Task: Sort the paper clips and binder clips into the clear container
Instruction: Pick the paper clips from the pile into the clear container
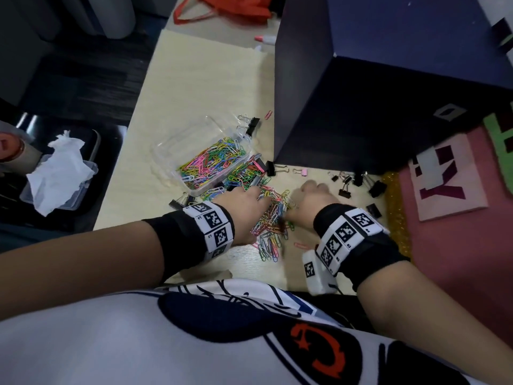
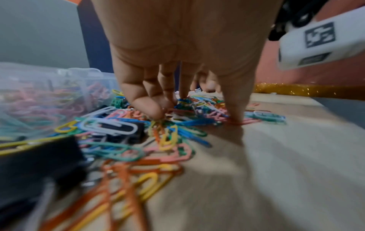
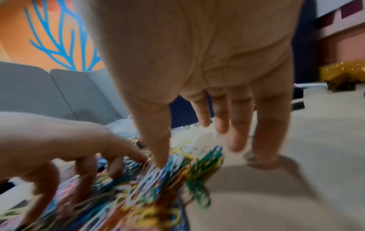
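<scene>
A clear container (image 1: 169, 143) (image 2: 49, 87) half full of coloured paper clips sits on the pale table (image 1: 200, 87). A loose pile of paper clips (image 1: 273, 218) (image 2: 177, 125) (image 3: 158, 179) lies in front of it. My left hand (image 1: 259, 200) (image 2: 193, 112) (image 3: 79, 156) claws into the pile, fingers curled on one side of a bunch and thumb on the other. My right hand (image 1: 302, 198) (image 3: 197, 154) stands at the pile's right edge with straight fingers, thumb tip on the clips. Black binder clips (image 1: 358, 182) (image 2: 122, 132) lie scattered, with a pink one (image 1: 304, 171).
A big dark blue box (image 1: 374, 93) stands right behind the clips. Off the table's left side is a plastic box holding crumpled tissue (image 1: 61, 173). A gold glitter strip (image 1: 394, 212) and a pink mat (image 1: 458, 218) border the right side. More binder clips (image 1: 252, 125) lie beyond the container.
</scene>
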`<state>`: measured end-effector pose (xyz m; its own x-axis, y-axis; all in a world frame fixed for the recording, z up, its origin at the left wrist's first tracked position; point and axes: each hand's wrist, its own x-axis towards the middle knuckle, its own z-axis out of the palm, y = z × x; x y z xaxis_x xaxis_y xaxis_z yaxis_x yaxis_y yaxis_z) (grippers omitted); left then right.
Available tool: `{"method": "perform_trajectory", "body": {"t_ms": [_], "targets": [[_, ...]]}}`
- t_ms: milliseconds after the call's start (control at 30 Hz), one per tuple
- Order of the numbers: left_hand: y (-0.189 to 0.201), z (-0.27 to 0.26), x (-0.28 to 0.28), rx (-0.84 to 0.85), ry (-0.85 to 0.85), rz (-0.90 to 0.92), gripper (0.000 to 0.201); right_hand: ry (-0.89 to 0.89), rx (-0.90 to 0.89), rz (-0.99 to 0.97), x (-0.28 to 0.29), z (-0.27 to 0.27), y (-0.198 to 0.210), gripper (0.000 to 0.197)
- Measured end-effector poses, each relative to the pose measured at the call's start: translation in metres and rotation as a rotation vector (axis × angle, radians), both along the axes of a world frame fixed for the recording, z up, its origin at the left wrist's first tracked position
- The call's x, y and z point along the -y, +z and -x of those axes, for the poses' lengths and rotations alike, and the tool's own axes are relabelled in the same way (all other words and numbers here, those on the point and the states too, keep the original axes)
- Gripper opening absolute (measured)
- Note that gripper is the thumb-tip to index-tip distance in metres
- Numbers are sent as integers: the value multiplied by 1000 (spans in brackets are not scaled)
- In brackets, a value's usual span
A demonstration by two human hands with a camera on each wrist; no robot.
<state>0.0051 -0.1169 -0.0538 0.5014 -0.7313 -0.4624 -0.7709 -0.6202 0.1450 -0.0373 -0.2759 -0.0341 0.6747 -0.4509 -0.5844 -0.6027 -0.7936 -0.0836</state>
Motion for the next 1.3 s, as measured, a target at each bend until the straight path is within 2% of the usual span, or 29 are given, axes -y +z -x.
{"method": "perform_trajectory", "body": {"t_ms": [67,167,233,367,433,600,800,1000,1100,1200,1300], "targets": [[5,-2,5,-24,28,8,58,104,-80,-61,-9,8,-1,96],[9,-8,10,2,-5,-25,35,233,0,-110,-23,16,-10,110],[10,-13,10,27,-19,-51,31,281,68,-136,-29,16,-16,101],[10,-19,4,34,-16,-54,21,276,191,-158,-31,15,-21,52],[10,-21,1,43,-19,-42,18,277,201,-136,-30,11,-19,38],[17,-32,-11,57,56,84,24,252,187,-90,-27,-2,-11,38],[39,-60,-39,99,255,268,27,329,106,33,-37,-38,13,25],[41,-84,-76,114,378,261,31,280,311,-84,-65,-72,43,23],[36,-85,-85,93,392,261,35,198,416,-194,-81,-87,45,34],[28,-81,-89,86,379,282,38,254,294,-76,-81,-89,44,35],[24,-74,-86,104,268,286,44,333,-17,90,-70,-77,35,34]]}}
